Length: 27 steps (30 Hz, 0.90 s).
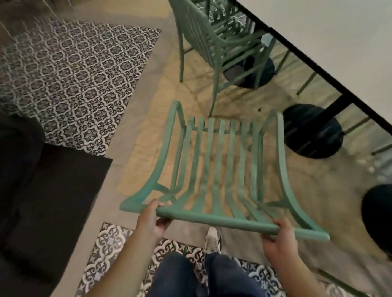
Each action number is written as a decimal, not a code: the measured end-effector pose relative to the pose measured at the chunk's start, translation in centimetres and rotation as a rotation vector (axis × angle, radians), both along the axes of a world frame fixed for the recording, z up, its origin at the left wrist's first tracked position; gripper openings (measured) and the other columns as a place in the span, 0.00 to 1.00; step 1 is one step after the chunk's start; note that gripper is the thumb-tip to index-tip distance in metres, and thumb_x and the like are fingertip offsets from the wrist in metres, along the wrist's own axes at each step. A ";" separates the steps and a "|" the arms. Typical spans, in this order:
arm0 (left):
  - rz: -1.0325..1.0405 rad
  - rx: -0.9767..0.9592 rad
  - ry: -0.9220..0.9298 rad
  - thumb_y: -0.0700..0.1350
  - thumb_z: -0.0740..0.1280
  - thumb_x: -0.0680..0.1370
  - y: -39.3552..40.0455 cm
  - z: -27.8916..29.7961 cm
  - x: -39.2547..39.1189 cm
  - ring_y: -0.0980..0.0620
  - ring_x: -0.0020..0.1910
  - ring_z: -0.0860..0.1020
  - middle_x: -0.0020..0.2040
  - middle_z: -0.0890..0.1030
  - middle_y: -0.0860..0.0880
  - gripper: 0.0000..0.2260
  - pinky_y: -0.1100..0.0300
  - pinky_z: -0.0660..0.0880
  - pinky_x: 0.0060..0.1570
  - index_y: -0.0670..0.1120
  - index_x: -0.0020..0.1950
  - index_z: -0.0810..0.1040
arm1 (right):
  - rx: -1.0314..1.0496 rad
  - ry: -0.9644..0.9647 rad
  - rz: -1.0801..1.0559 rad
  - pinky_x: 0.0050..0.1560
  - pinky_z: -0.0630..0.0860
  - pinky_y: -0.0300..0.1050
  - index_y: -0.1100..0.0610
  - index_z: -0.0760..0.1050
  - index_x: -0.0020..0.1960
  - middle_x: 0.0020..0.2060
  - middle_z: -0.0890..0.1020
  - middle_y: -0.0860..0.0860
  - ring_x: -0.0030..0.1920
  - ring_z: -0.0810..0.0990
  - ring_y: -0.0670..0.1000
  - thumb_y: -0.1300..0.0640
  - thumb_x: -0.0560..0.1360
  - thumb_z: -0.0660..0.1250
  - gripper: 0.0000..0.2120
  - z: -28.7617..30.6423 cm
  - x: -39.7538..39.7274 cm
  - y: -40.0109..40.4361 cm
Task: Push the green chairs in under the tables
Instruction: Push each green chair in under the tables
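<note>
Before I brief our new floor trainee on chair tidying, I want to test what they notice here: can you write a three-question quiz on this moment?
1. True or false: both hands grip the top rail of the near green chair.
2. The white table lies toward which part of the picture? A) upper right B) lower left C) bottom centre
3. Fill in: beyond the near chair stands a second green chair, with its seat partly under the ______.

Key
1. True: the left hand and right hand hold the rail near its two ends.
2. A
3. table
</note>
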State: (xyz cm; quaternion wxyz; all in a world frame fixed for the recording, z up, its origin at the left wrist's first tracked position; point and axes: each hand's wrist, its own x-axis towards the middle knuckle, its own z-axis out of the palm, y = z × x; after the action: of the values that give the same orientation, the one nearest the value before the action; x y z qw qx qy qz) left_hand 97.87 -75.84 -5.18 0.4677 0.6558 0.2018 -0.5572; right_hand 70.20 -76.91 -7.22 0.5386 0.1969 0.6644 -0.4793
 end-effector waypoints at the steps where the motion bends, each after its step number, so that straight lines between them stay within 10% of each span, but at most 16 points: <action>1: -0.023 -0.004 0.004 0.34 0.61 0.75 -0.5 0.0 0.8 0.43 0.42 0.76 0.43 0.76 0.39 0.04 0.52 0.79 0.30 0.42 0.44 0.73 | -0.013 -0.015 -0.020 0.48 0.78 0.51 0.61 0.68 0.45 0.45 0.76 0.59 0.42 0.78 0.54 0.68 0.73 0.62 0.04 0.3 0.9 -0.1; 15: -0.482 -0.034 0.020 0.38 0.65 0.77 -11.1 -0.7 10.4 0.43 0.40 0.76 0.45 0.74 0.41 0.03 0.52 0.80 0.27 0.43 0.48 0.72 | -0.047 0.011 -0.400 0.54 0.76 0.52 0.62 0.68 0.45 0.50 0.75 0.62 0.44 0.77 0.57 0.65 0.75 0.64 0.04 1.4 11.5 -0.8; 18: -0.659 0.003 -0.043 0.47 0.68 0.77 -11.5 -0.7 11.7 0.47 0.41 0.78 0.52 0.76 0.45 0.11 0.52 0.75 0.37 0.46 0.56 0.74 | 0.024 0.203 -0.408 0.49 0.76 0.50 0.60 0.68 0.59 0.59 0.76 0.60 0.46 0.78 0.55 0.52 0.71 0.70 0.22 1.1 12.7 -0.7; 22: -0.680 -0.035 -0.516 0.53 0.71 0.74 -11.2 0.4 14.6 0.43 0.59 0.76 0.64 0.74 0.43 0.30 0.51 0.72 0.52 0.43 0.71 0.67 | 0.209 0.844 -0.097 0.72 0.61 0.50 0.53 0.50 0.78 0.75 0.61 0.58 0.72 0.64 0.57 0.47 0.71 0.73 0.45 2.8 13.1 2.5; 27: -1.447 -0.651 -1.285 0.58 0.70 0.73 -12.1 2.4 16.2 0.47 0.64 0.71 0.64 0.74 0.49 0.28 0.49 0.67 0.67 0.49 0.70 0.70 | 0.034 1.464 0.889 0.74 0.57 0.57 0.53 0.67 0.71 0.70 0.70 0.52 0.72 0.64 0.53 0.38 0.73 0.66 0.32 2.5 12.0 5.0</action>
State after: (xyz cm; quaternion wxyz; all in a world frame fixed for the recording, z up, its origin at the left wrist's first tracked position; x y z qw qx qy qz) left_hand 114.03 -87.97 -2.80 0.1942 0.6366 -0.6932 -0.2767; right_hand 82.19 -71.92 -4.74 0.1088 -0.4329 0.8673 -0.2201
